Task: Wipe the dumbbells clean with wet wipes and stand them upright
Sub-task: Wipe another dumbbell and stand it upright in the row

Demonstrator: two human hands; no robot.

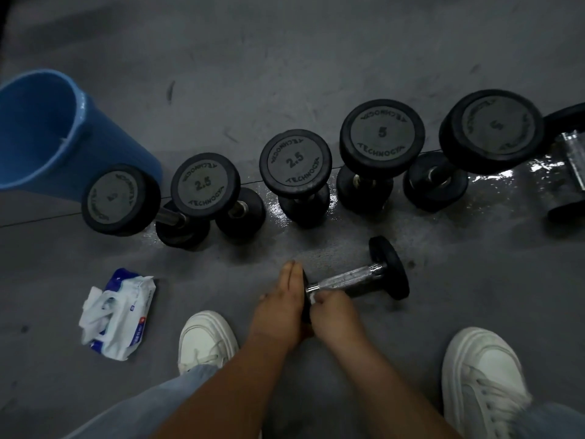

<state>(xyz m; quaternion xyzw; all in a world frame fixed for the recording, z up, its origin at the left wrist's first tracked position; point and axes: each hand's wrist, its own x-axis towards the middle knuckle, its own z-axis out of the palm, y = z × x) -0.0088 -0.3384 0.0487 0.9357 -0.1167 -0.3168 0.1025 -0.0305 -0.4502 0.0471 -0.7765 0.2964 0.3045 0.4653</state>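
A small black dumbbell (357, 277) with a chrome handle lies on its side on the grey floor in front of me. My left hand (278, 308) lies flat against its near end plate, fingers straight. My right hand (332, 308) pinches a white wet wipe (312, 298) against the near end of the handle. Several black dumbbells stand upright in a row behind it, among them a 2.5 one (296, 163) and a 5 one (382, 134). Another dumbbell (569, 160) lies on its side at the far right edge.
A blue bucket (47, 131) lies tipped at the left, beside the row. An open pack of wet wipes (117, 312) lies on the floor at lower left. My two white shoes (205, 340) (484, 375) flank my arms. The floor (506, 175) near the row looks wet.
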